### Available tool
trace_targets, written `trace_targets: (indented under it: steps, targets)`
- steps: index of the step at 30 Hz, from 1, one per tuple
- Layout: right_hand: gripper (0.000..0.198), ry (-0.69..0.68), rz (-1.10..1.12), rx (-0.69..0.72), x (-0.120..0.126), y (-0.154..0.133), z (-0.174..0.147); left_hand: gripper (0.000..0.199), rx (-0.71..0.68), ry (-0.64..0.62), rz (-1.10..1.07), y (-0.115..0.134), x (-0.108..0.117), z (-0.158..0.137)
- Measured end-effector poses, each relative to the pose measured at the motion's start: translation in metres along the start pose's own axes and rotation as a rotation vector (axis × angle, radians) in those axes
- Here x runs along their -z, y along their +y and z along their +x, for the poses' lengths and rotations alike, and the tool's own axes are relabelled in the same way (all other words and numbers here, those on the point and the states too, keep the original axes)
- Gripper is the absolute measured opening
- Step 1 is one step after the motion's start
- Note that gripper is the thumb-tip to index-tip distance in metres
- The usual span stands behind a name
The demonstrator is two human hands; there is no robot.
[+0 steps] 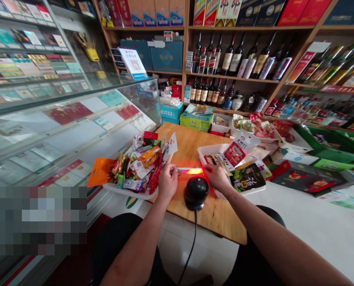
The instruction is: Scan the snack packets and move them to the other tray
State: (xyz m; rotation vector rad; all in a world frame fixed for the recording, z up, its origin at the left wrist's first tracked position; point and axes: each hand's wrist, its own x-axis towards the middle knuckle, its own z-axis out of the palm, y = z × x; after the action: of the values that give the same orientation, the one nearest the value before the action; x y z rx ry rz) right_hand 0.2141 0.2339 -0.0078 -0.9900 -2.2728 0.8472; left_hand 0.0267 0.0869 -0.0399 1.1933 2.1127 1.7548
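Observation:
Stretched between my two hands is a slim, light-coloured packet, lit red and yellow in the glow of a scanner. My left hand pinches its left end; my right hand grips the right end. Just below it on the wooden table stands a black barcode scanner, its cable running down toward me. Left of my left hand, a white basket is heaped with small snack packets. Beside my right hand, a white tray holds larger snack bags, among them a black one.
A glass display counter with flat packs runs along the left. Behind the wooden table are shelves of bottles and boxes. Cartons and a green crate stand on the right. My knees flank the table's near edge.

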Motion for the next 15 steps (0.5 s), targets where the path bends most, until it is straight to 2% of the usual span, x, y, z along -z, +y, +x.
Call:
trace_targets:
  steps: [5,9,12,15]
  targets:
    - [0.023,0.122,0.006,0.070,0.007,0.000,-0.004,0.014,-0.169,0.013,0.054,0.023,0.007,-0.007]
    - [0.026,0.139,0.085,-0.007,0.022,-0.001,-0.016,0.015,-0.247,0.010,0.069,0.048,0.005,-0.009]
    - [0.028,0.162,0.107,-0.074,0.038,-0.001,-0.028,0.013,-0.258,-0.013,0.068,0.067,-0.006,-0.004]
    - [0.027,0.196,0.110,-0.154,0.059,0.005,-0.038,0.012,-0.258,-0.065,0.103,0.084,-0.026,0.004]
